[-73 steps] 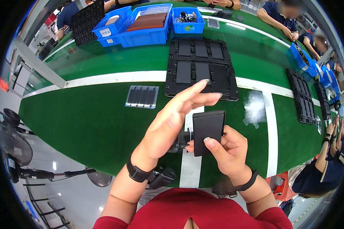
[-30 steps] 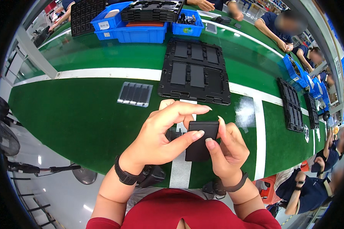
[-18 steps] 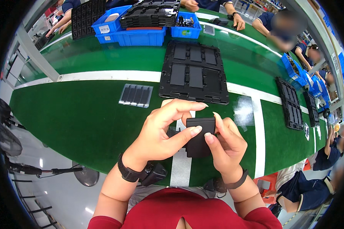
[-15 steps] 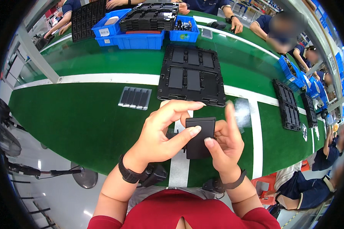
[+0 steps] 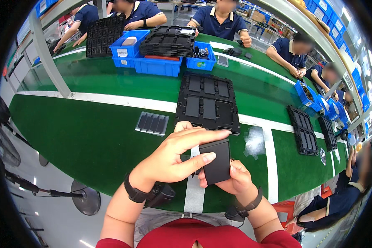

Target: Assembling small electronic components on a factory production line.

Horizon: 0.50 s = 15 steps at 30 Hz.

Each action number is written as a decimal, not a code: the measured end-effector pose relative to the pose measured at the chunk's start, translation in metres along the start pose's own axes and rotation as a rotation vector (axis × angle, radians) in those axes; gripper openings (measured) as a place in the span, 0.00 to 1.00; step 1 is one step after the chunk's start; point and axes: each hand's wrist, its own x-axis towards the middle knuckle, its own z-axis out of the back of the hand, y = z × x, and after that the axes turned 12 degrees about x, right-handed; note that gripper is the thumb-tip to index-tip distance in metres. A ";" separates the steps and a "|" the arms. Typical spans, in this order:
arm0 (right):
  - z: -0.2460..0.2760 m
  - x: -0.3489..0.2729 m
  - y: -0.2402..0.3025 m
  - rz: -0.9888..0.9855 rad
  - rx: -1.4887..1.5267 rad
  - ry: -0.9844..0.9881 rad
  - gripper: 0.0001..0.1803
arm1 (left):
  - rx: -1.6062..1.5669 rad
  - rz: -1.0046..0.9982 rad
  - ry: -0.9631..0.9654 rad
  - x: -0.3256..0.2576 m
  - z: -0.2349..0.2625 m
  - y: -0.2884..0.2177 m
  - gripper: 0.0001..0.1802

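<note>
A flat, black rectangular case (image 5: pixel 218 165) is held between my two hands over the near edge of the green table. My left hand (image 5: pixel 173 156) has its thumb lying across the case's front face and its fingers reaching over the top edge. With thumb and fingers, my right hand (image 5: pixel 239 177) grips the lower right side; some of those fingers are hidden behind the case. Just beyond my hands lies a black moulded tray (image 5: pixel 228 110) with several dark rectangular pieces in its compartments. A clear pack with dark strips (image 5: pixel 152 123) is left of the tray.
Blue bins (image 5: pixel 157 67) and stacked black trays (image 5: pixel 168 39) stand at the back. More black trays (image 5: pixel 302 130) lie to the right. A grey metal post (image 5: pixel 49 58) rises at the left. Clear film (image 5: pixel 255 141) lies right of my hands. Co-workers sit across the table.
My right hand has closed in from spread fingers to a grip on the case's lower right side. The case has tilted and moved slightly down. The view has shifted, showing more of the background.
</note>
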 end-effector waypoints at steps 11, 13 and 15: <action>0.000 -0.010 0.000 0.056 0.091 0.007 0.27 | -0.297 0.019 0.219 0.019 -0.009 0.010 0.23; 0.003 -0.010 -0.001 0.070 0.105 0.014 0.27 | -0.335 0.008 0.219 0.021 -0.011 0.012 0.23; 0.005 -0.011 -0.001 0.082 0.118 0.019 0.27 | -0.359 0.068 0.289 0.023 -0.011 0.012 0.24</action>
